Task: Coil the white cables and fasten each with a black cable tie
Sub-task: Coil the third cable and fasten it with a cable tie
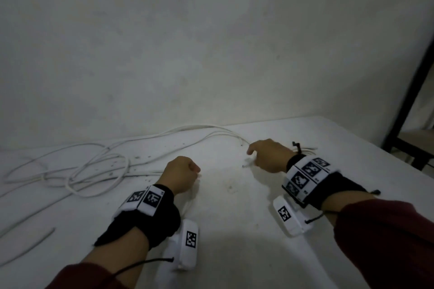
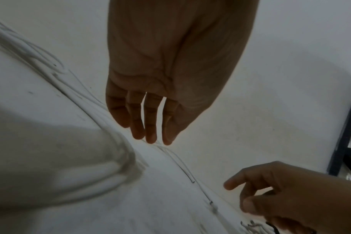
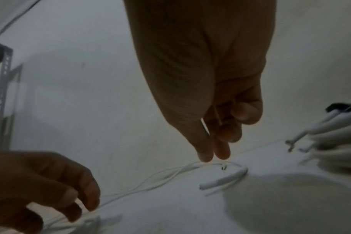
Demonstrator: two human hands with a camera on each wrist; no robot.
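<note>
Nearest the camera, both wrists wear black bands with white marker blocks, over a white table (image 1: 234,241). Just ahead, the left hand (image 1: 182,175) looks like a loose fist from above; from its own wrist camera the fingers (image 2: 150,120) hang nearly straight and close together, and I cannot tell whether they hold a strand. The right hand (image 1: 270,156) hovers over the cable ends (image 3: 220,182), fingers partly curled with two tips reaching down toward the strands; whether they already pinch one I cannot tell.

Behind that hand lies a bundle (image 3: 335,136) of white cable with a black tie (image 1: 296,145) on it, which suggests one coil is already done, though blur leaves this unsure.

Farther left, the loose cables (image 1: 98,166) sprawl in untidy loops across the table, running along its far edge to the right hand. These remain uncoiled and untied, so most of the work is left; the step in hand seems to be gathering an end to start the next coil.
</note>
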